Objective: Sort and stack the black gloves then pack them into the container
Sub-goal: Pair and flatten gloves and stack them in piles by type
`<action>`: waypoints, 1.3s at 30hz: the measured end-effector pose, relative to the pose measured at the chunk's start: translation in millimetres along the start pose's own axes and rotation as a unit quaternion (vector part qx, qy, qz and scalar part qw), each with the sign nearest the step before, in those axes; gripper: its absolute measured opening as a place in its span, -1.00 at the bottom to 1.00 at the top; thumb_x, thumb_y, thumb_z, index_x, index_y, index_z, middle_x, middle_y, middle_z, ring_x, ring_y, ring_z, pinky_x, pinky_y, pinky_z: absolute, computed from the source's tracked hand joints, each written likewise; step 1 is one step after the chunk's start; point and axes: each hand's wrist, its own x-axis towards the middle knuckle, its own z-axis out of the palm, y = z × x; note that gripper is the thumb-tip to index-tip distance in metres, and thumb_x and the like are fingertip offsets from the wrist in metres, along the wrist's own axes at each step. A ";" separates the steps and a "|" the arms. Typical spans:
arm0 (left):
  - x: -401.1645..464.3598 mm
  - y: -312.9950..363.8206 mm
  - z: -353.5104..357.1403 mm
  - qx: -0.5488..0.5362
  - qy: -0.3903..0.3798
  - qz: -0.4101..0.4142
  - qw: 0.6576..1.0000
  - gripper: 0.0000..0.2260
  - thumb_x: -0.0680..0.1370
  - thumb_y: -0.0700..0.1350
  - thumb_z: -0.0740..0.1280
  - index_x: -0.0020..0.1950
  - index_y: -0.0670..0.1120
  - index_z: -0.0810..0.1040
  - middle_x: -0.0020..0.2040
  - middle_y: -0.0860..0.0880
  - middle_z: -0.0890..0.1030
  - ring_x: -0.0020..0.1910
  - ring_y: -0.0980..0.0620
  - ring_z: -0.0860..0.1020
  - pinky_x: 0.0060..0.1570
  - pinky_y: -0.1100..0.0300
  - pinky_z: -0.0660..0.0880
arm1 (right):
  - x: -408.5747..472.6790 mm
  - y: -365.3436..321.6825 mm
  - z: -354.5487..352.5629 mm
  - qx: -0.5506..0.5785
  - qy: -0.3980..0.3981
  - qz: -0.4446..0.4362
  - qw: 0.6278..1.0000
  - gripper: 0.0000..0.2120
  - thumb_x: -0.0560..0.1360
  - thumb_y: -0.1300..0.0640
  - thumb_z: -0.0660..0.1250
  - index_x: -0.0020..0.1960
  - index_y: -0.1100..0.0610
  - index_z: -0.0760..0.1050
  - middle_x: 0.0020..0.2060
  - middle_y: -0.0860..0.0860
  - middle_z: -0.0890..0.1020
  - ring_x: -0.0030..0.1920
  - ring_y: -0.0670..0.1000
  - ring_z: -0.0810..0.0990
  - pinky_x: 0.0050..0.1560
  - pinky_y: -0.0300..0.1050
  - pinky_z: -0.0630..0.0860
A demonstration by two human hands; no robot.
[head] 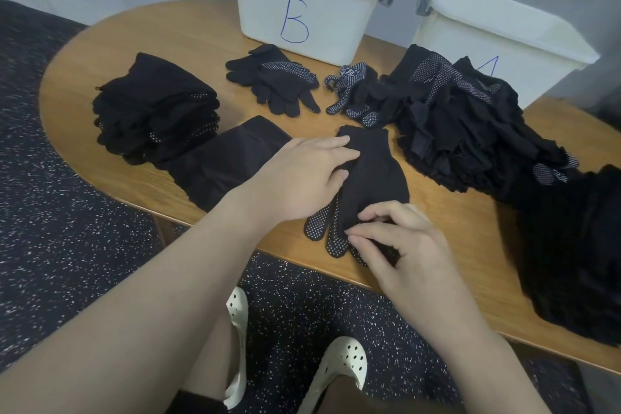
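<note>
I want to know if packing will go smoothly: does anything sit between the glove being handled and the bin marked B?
Yes. The black dotted-palm glove under the left hand and right hand lies near the table's front edge; a loose pair of black dotted gloves lies directly before the white plastic bin marked B.

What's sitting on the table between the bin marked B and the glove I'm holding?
In the head view, a small flat stack of black gloves lies between bin B and the held glove, then bare tabletop.
</note>
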 end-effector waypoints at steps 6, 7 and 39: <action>0.9 -0.6 1.1 -0.003 0.000 -0.002 1.000 -0.60 0.72 -0.02 0.18 0.57 0.08 0.38 0.63 0.05 0.26 0.59 0.07 0.24 0.54 0.07 0.07 | 2.6 -3.5 -2.2 0.058 0.038 0.006 0.998 -0.91 0.59 0.17 0.39 -0.05 0.06 0.65 -0.04 -0.18 0.58 0.08 -0.06 0.57 0.12 -0.10 0.49; 0.9 -0.6 1.3 -0.002 0.001 -0.002 1.000 -0.60 0.72 -0.02 0.18 0.57 0.08 0.38 0.63 0.05 0.26 0.59 0.07 0.24 0.54 0.07 0.07 | 2.8 -4.9 -3.1 0.074 0.040 0.011 0.996 -0.91 0.59 0.18 0.39 -0.06 0.06 0.64 -0.04 -0.19 0.58 0.09 -0.06 0.57 0.12 -0.12 0.49; 0.4 0.7 -1.3 -0.009 -0.007 -0.005 1.000 -0.60 0.72 -0.02 0.18 0.58 0.08 0.37 0.64 0.04 0.25 0.60 0.06 0.22 0.56 0.03 0.07 | 4.0 -6.4 3.0 0.026 0.032 -0.046 0.998 -0.90 0.61 0.13 0.36 0.00 0.10 0.66 0.00 -0.15 0.60 0.07 -0.06 0.59 0.10 0.05 0.53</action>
